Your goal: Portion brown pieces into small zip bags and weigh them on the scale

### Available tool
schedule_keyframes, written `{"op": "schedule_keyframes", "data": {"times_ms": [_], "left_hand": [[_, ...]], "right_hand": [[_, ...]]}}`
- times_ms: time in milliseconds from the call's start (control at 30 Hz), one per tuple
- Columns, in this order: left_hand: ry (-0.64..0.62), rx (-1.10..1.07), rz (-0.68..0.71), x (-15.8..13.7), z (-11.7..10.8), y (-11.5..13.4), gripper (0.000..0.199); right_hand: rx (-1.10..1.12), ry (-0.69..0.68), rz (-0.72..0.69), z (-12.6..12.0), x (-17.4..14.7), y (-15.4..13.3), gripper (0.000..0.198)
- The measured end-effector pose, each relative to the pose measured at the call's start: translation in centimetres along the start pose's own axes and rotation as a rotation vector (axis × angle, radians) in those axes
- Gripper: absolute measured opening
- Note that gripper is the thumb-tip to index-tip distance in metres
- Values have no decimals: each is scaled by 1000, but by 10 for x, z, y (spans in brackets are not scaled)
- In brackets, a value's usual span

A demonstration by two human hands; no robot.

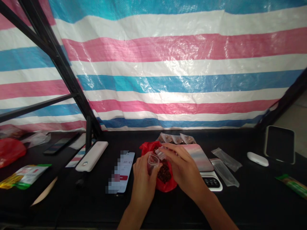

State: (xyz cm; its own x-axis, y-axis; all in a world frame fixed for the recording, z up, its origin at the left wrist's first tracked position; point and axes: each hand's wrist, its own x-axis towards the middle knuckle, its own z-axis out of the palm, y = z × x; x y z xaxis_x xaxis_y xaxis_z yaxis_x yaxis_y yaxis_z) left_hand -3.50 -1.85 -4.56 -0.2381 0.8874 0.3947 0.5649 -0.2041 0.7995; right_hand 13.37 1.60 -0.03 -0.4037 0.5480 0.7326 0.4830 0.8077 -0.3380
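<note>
My left hand (144, 179) and my right hand (183, 169) meet over an open red plastic bag (165, 187) that holds dark reddish-brown dried pieces (164, 172). Both hands pinch a small clear plastic pouch (153, 159), the left from below, the right at its upper edge. Several filled clear pouches (176, 138) lie just behind the red bag. A small scale with a pink striped top (201, 158) stands right beside my right hand.
A phone showing a timer (123, 172) lies left of my hands, beside a white power bank (92, 156). Empty clear pouches (225, 166) lie right of the scale. A white earbud case (257, 158), a dark phone (280, 144), snack packets (26, 174) and a red bag (11, 150) sit on the black table (251, 204).
</note>
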Motion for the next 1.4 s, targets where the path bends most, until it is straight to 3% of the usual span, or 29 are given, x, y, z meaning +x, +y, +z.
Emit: {"op": "schedule_keyframes", "data": {"times_ms": [67,167,233,333,367,533,767,933,1067,1233,1400], "left_hand": [[38,-7,-26,0,-4,0,37],[91,-27,-118,-4,-13,7,38],[26,4,-211,-11,-18,14,36],[-223,122,-323,-24,-18,21,31],[-235,142,-322,-27,-16,20,30],[-9,9,-241,-27,-1,5,33],[24,-399,-315,-12,1,-6,46],[72,-501,-344,-5,4,-9,48],[46,-423,-292,-3,2,-8,43],[176,-142,-198,-3,1,-5,30],[57,-109,-139,-4,8,-6,26]], "right_hand": [[-57,-77,65,0,0,6,47],[-162,-365,171,1,1,13,48],[-224,-496,224,4,1,17,46],[-256,-552,250,12,5,19,43],[-249,-555,253,14,7,19,43],[-156,-564,280,26,15,15,32],[-130,-509,338,40,11,8,26],[-35,-408,435,44,7,4,29],[43,-311,556,44,4,4,29],[166,-148,561,36,0,15,30],[182,-59,478,21,4,13,32]]}}
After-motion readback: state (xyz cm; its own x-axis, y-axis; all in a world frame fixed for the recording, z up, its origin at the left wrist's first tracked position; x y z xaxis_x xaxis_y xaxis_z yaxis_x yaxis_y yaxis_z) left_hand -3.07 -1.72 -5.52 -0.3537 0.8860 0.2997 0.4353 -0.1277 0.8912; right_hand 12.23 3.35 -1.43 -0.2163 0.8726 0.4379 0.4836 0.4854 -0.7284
